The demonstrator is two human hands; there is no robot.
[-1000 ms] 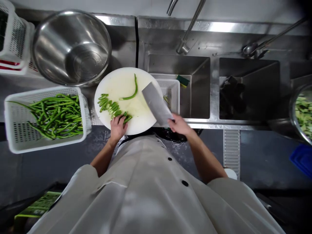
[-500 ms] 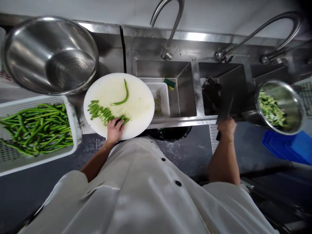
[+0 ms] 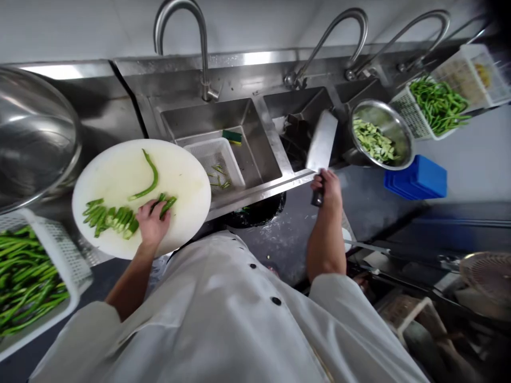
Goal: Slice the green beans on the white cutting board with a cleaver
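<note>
My right hand is wrapped round the dark handle of a cleaver, whose broad blade points up, away from me, over the sink edge. At the left, my left hand rests on a round white cutting board, its fingers bent round a few cut green pepper pieces. A row of more cut green peppers lies to the left of that hand. One whole, curved green pepper lies above it on the board. Part of the held pieces is hidden by the fingers.
A large steel bowl and a white basket of green peppers stand left. The sink holds a white basket and a sponge. Right are a bowl of sliced greens, another pepper basket and blue containers.
My view has swung to the right, bringing the far pepper basket into sight. The cleaver's blade has turned to show its flat side. My left hand stays on the cut peppers.
</note>
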